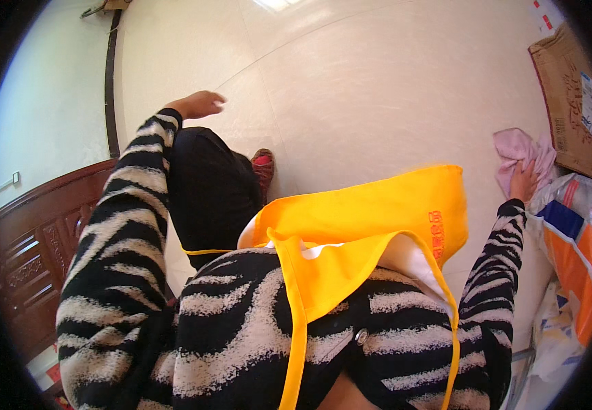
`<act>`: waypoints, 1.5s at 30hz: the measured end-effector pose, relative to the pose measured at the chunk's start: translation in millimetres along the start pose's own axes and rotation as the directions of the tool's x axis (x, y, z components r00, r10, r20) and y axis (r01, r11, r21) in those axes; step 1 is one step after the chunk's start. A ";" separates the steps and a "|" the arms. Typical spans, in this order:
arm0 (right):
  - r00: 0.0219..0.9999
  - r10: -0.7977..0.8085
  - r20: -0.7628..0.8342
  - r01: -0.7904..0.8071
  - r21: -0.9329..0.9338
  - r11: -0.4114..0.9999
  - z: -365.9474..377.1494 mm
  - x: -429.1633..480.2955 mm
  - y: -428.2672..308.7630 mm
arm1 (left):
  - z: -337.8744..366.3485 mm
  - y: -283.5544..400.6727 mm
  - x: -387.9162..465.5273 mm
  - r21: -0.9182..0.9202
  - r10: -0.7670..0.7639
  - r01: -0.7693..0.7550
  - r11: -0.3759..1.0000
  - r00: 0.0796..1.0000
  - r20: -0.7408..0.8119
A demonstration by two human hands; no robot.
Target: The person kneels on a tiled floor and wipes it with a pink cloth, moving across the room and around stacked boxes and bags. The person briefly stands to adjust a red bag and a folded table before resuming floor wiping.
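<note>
My right hand (524, 182) presses on a crumpled pink cloth (515, 147) at the right, on the pale tiled floor (378, 97). Its fingers are spread over the cloth; whether they grip it is not clear. My left hand (204, 104) is at the upper left, above my bent knee in black trousers, fingers slightly curled and holding nothing visible. A yellow apron (367, 210) with red writing hangs from my neck across the middle, over my black and beige patterned top.
A cardboard box (572, 102) stands at the right edge beside the cloth. Below it lie an orange, white and blue plastic bag (575, 256) and clear plastic packaging. A carved dark wooden panel (39, 251) is at the left by the white wall (55, 87). My shoe (264, 177) rests on the floor.
</note>
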State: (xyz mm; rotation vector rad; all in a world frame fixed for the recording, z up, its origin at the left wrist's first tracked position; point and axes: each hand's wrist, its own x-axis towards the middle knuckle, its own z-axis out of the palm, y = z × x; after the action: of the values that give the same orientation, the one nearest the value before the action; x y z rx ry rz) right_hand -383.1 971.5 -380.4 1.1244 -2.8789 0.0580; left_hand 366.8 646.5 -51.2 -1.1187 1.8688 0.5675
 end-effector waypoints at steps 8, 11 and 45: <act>0.966 -0.084 0.247 0.086 0.001 0.996 -38.0 -114.3 -151.6 | -11.0 50.6 44.4 -0.320 0.077 -0.090 0.943 0.996 -0.051; 0.912 -0.346 0.221 0.324 0.133 0.937 -57.1 -181.4 -208.0 | -15.3 60.3 69.7 -0.136 0.189 -0.208 0.969 0.972 -0.142; 0.552 -0.834 -0.019 0.543 0.767 0.342 -137.7 -165.0 -71.3 | 22.6 162.7 100.9 0.147 -0.140 0.212 0.966 0.908 -0.394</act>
State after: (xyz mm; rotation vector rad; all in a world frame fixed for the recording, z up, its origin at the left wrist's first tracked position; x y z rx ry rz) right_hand -209.1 1038.0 -251.7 2.7448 -2.2642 1.1087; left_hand 212.7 695.3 -156.2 -1.3244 2.0670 0.0660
